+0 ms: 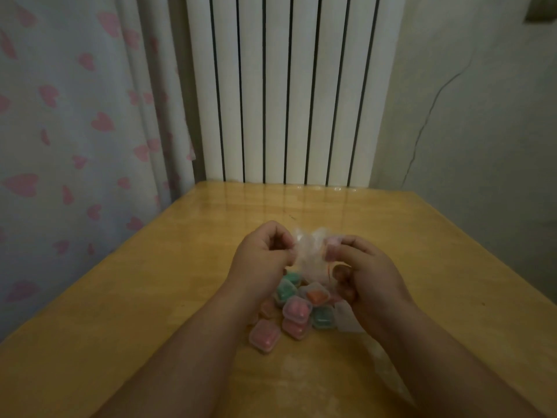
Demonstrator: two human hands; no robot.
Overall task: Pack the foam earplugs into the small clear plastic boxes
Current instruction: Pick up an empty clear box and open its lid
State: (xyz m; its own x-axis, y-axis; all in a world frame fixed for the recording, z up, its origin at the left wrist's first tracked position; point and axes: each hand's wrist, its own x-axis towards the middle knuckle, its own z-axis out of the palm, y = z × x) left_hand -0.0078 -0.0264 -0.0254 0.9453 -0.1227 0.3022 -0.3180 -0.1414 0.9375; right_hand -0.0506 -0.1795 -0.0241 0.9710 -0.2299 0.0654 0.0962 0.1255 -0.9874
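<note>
Head view: a crumpled clear bag [310, 257] is being pinched by the left hand [259, 257] and the right hand [367, 273], both grips clenched on it. Small clear boxes [265, 337] filled with pink, green and orange earplugs [298, 310] are lying heaped on the table [150, 297] just beneath the hands.

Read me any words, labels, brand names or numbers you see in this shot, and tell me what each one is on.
No readable text anywhere in this view.
small clear boxes: only coloured earplugs show inside, no labels seen.
crumpled clear plastic, pinched by the left hand and right hand: blurred, no print made out.
curtain: pink hearts, no writing.
</note>
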